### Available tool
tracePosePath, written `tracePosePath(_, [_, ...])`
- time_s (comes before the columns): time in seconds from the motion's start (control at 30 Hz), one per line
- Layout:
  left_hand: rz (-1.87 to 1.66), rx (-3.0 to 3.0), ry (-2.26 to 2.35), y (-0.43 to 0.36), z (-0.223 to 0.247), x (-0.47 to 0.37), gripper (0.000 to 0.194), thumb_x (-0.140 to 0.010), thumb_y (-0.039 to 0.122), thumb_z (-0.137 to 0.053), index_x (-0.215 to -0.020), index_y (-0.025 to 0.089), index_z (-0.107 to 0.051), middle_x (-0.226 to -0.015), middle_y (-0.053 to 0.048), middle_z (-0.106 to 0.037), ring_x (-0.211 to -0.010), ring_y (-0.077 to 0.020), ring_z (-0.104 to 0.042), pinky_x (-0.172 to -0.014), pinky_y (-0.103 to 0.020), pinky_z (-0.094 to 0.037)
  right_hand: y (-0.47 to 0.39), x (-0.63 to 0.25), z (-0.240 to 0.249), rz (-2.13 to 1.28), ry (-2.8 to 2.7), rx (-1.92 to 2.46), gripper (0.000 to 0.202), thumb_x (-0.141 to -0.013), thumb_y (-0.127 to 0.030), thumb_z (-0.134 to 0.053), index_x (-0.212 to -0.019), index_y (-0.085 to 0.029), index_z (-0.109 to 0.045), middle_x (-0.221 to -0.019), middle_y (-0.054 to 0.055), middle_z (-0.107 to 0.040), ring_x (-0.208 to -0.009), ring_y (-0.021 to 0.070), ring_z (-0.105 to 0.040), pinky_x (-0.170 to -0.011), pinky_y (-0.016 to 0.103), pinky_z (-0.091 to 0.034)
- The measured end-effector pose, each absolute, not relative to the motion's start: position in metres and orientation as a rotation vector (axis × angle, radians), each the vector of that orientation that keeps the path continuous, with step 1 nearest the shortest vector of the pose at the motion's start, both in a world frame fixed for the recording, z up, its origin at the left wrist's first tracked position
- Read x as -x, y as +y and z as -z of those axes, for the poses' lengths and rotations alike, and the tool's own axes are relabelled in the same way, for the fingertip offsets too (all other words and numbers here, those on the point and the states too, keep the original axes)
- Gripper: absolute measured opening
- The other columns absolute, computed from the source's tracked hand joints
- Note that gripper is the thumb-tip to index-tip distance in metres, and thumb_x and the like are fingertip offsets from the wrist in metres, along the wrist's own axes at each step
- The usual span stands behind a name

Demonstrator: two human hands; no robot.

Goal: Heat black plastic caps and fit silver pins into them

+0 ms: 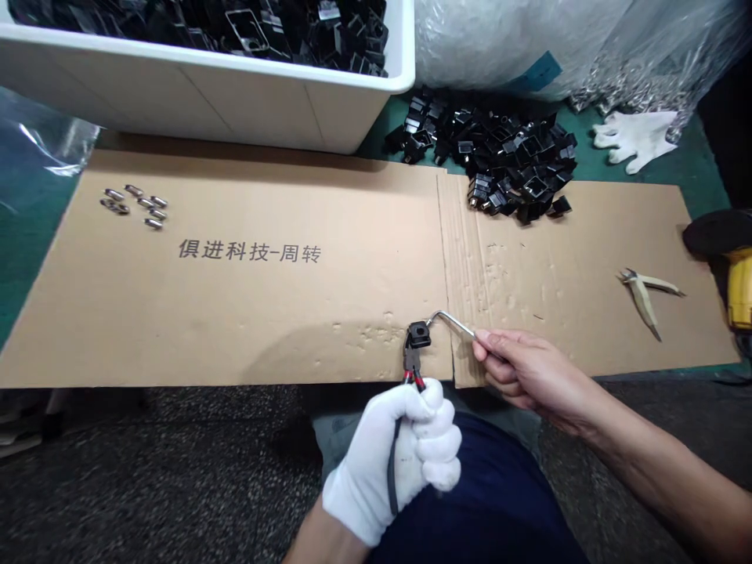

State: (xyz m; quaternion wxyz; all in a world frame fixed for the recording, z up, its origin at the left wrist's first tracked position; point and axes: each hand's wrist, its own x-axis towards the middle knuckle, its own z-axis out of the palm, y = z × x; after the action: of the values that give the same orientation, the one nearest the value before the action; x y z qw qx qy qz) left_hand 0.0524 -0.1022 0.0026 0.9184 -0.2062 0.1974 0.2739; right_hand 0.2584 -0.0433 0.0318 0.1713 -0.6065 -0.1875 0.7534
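green table (pixel 15 266): cardboard (pixel 364 211), glove (pixel 638 135) | cardboard: pliers (pixel 641 301), metal pieces (pixel 157 213), black parts (pixel 511 153)

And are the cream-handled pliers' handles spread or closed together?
Spread: the cream-handled pliers lie on the cardboard, their two handles splayed in a V.

Two pliers (pixel 413 360), one bent rod (pixel 457 323), two gloves (pixel 638 137)

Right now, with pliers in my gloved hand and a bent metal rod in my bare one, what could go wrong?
The bent metal rod in your right hand could slip at the black part and jab your gloved left hand. The part sits at the tips of the pliers, so it might twist loose. You're also working near the cardboard's front edge, so a dropped part could reach the floor.
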Motion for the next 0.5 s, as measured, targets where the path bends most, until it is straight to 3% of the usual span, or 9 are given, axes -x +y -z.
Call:
tracePosePath(0.33, [-0.654,0.300,0.352,-0.113,0.001,-0.029,0.035,-0.066,0.020,-0.069,-0.065,0.021,-0.034,-0.058,0.005,-0.025,-0.050,-0.0105,-0.025,-0.051,-0.027,-0.015,-0.042,-0.245,-0.032,-2.313,-0.269,1.572,0.026,-0.100,-0.039,-0.058,-0.081,-0.021,-0.054,-0.057,-0.012,-0.022,-0.048,0.0064,-0.006,-0.035,0.015,-0.008])
tracePosePath(0.5, [-0.824,0.199,0.406,-0.119,-0.002,0.008,0.039,-0.057,0.018,-0.070,-0.057,0.020,-0.031,-0.051,0.005,-0.027,-0.045,-0.0094,-0.022,-0.051,-0.029,-0.010,0.000,-0.185,-0.031,-2.526,-0.129,1.372,0.025,-0.091,-0.034,-0.070,-0.080,-0.022,-0.051,-0.058,-0.013,-0.020,-0.046,0.0046,-0.004,-0.033,0.014,-0.009])
